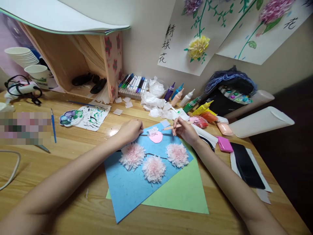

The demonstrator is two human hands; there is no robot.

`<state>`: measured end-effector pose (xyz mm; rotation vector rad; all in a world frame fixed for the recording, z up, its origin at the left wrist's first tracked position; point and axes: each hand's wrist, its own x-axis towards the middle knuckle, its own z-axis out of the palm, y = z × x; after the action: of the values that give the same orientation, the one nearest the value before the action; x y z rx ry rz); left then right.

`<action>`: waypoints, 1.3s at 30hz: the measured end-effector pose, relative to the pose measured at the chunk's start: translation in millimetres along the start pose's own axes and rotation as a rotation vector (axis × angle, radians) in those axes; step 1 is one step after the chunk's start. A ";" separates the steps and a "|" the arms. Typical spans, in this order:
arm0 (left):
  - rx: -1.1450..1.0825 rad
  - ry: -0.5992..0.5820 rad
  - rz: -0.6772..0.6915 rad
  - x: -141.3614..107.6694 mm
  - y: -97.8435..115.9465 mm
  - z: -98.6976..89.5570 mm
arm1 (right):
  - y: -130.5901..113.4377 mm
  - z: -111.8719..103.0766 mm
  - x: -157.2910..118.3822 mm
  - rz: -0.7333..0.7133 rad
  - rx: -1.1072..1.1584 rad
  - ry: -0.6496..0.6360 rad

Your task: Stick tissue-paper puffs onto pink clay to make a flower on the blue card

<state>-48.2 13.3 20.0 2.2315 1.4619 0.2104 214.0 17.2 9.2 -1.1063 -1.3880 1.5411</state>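
Observation:
A blue sheet lies tilted over a green sheet. Three fluffy pink paper flowers sit on the blue sheet, with black lines drawn by them. Above them is a pink paint patch, with small white tissue pieces at its upper left. My right hand is closed round a pencil, whose tip points left, just above the patch. My left hand is closed at the sheet's upper left edge; what its fingers hold, if anything, is hidden.
Crumpled tissue, marker pens and paint bottles stand along the back. A paint-stained paper and a blue brush lie left. At right are a pink packet and a black phone.

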 end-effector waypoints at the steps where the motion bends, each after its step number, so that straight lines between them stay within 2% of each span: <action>1: -0.007 -0.012 0.000 -1.9 0.7 -1.1 | 5.4 -3.2 -3.7 0.030 0.017 -0.024; 4: -0.048 -0.038 -0.006 -3.7 0.1 -2.8 | 14.4 -5.7 -14.0 0.065 0.049 -0.038; 8: -0.079 -0.040 -0.064 -0.3 -0.9 -2.9 | 13.9 -1.3 -21.7 0.090 0.104 -0.088; 12: -0.147 -0.070 -0.102 3.9 -2.5 -7.1 | 16.0 4.8 -23.6 0.083 0.181 -0.059; 15: -0.188 -0.117 -0.081 6.6 -10.4 -14.2 | 20.7 12.6 -25.2 0.078 0.205 -0.027; 19: -0.242 -0.170 -0.060 10.8 -27.7 -20.3 | 22.4 23.7 -30.1 0.048 0.190 -0.077; 22: -0.292 -0.159 -0.037 14.6 -37.0 -18.2 | 17.5 25.0 -31.4 -0.141 0.077 0.048; 24: -0.313 -0.157 -0.032 16.6 -39.2 -15.8 | 13.3 22.3 -28.1 -0.250 -0.139 0.188; 27: -0.337 -0.172 -0.026 17.3 -37.9 -14.5 | 11.6 17.1 -16.8 -0.295 -0.522 0.340; 30: -0.345 -0.166 -0.009 16.4 -35.5 -16.2 | 16.4 14.2 -5.3 -0.299 -0.706 0.335; 35: -0.334 -0.166 0.017 16.3 -36.2 -16.9 | 19.0 11.8 0.7 -0.307 -0.642 0.353; 39: -0.311 -0.163 0.033 16.3 -35.4 -16.1 | 3.7 11.5 -1.2 -0.352 -0.465 0.352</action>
<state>-76.5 44.3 16.2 1.9729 1.2165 0.2427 203.5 11.9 6.0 -1.2478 -1.6226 0.7486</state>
